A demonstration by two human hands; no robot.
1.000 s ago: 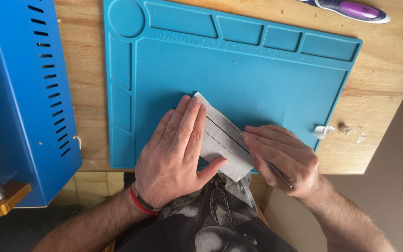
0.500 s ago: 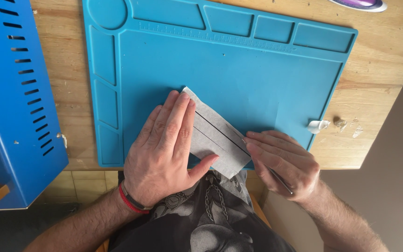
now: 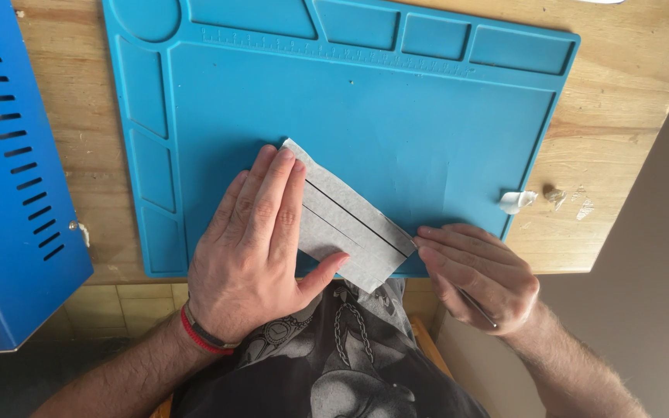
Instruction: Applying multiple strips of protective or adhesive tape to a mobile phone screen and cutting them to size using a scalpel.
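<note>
A grey rectangular sheet [image 3: 350, 224] with two long dark cut lines lies slanted on the near edge of a blue silicone work mat [image 3: 396, 108]. My left hand [image 3: 253, 240] presses flat on the sheet's left part, fingers together and thumb along its near edge. My right hand [image 3: 478, 275] rests at the sheet's right corner, fingers curled round a thin metal-tipped tool [image 3: 474, 306] whose tip touches the sheet's edge. A red and black band circles my left wrist.
A blue metal box [image 3: 9, 178] with vent slots stands at the left on the wooden table [image 3: 621, 116]. Small white scraps [image 3: 519, 201] lie just off the mat's right edge. The table's near edge runs under my hands.
The view has shifted, so the mat and box sit further left and up in frame. My hands and the sheet keep the same pose.
</note>
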